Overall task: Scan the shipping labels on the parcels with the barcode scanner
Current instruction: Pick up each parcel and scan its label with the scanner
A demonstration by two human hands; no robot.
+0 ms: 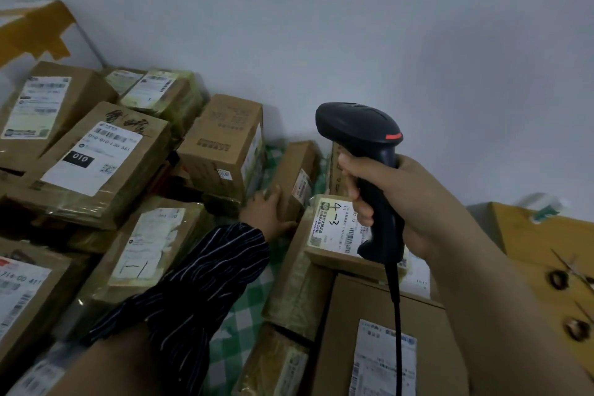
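Gripping one end of a likely light, stiff box (pixel 297 167) is left hand (pixel 266 210); right hand (pixel 408 202) clasps scanner (pixel 356 125).

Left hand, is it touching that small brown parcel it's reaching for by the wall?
Touching. The head view shows the left hand with its fingers lying on the near end of the small brown parcel, with no gap between them.

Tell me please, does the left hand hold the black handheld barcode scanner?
No, the right hand grips the black handheld barcode scanner, while the left hand holds a small brown cardboard parcel.
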